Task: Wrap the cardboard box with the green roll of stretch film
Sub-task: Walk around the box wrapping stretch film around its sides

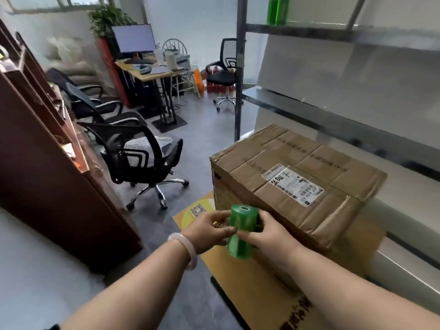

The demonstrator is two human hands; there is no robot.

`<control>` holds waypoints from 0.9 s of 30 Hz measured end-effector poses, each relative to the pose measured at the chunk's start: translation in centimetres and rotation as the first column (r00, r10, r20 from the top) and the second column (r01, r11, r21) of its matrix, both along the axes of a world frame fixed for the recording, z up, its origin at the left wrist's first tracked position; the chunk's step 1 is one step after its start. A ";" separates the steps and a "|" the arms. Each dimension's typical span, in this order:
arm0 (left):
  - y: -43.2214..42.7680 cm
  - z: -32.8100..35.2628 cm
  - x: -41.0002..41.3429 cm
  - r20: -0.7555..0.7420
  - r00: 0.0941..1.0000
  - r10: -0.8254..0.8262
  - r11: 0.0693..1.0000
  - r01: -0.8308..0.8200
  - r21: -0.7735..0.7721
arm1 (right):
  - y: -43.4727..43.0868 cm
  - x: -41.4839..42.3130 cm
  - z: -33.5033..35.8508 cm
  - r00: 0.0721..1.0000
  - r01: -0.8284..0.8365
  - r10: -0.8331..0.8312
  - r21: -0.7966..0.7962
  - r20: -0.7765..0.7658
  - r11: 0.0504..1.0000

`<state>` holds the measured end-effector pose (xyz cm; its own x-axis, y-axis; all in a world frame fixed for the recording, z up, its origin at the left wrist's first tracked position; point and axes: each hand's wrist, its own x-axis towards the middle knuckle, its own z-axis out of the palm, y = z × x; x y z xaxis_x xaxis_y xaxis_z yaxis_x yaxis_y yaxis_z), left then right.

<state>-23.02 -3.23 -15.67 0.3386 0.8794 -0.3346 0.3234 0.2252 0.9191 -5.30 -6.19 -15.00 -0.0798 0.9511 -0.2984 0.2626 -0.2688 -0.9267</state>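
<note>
Film roll, green, stands upright between both hands, just in front of the near corner of the cardboard box; whether it touches the box I cannot tell. The left hand curls round one side and the right hand round the other. Their thumb tips pinch together on the front, probably feeling for the loose end. The box sits on a flat yellow sheet beside a metal shelf, with no film on it yet.

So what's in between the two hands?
The green roll of stretch film, nearly upright. The left hand grips one side, the right hand the other, right in front of the cardboard box. The head view shows it.
</note>
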 end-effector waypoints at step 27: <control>12.9 -8.1 -6.8 0.080 0.962 -0.262 0.923 0.274 -0.269 | 3.8 -12.7 -7.0 0.793 0.607 -0.609 -0.076 -0.013 0.791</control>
<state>-29.80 9.72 -23.78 0.5675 0.6295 -0.5307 0.3693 0.3815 0.8474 -18.01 -2.44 -21.98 0.4970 0.7853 -0.3693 -0.0075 -0.4216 -0.9067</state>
